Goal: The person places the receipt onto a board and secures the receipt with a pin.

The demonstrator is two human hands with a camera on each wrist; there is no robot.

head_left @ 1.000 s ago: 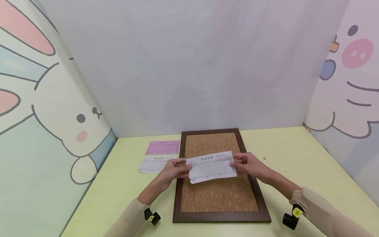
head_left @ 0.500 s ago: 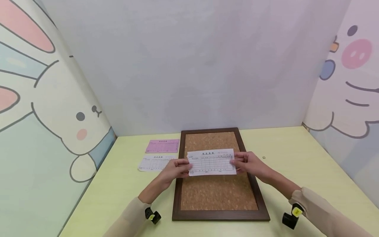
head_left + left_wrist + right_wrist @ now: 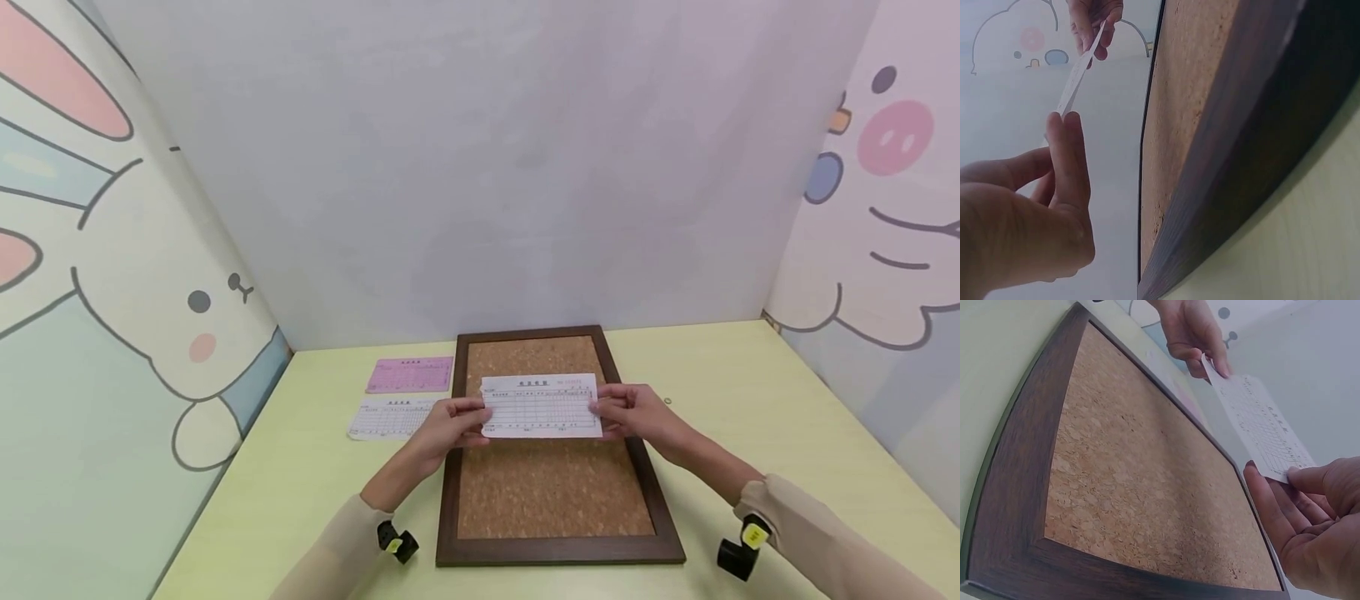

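Observation:
A white printed form slip [image 3: 540,407] with a ruled table is stretched between my two hands. My left hand [image 3: 450,429] pinches its left end between thumb and fingers. At the other end my right hand [image 3: 637,414] pinches it the same way. The slip hangs above a cork board [image 3: 555,492] in a dark brown wooden frame, which lies on the table. In the right wrist view the slip [image 3: 1260,422] is raised clear of the cork, tilted, with its printed side showing. From the left wrist, the slip [image 3: 1079,75] appears nearly edge-on.
Left of the board lie a pink form slip [image 3: 410,375] and another white slip [image 3: 386,418], partly behind my left hand. A tiny ring-like object [image 3: 667,401] sits on the pale yellow table [image 3: 750,417] at right. A grey wall [image 3: 510,167] rises behind.
The slip has turned from a tilt to nearly level and shifted slightly right and up, both hands keeping their pinch. Board and other slips stay put.

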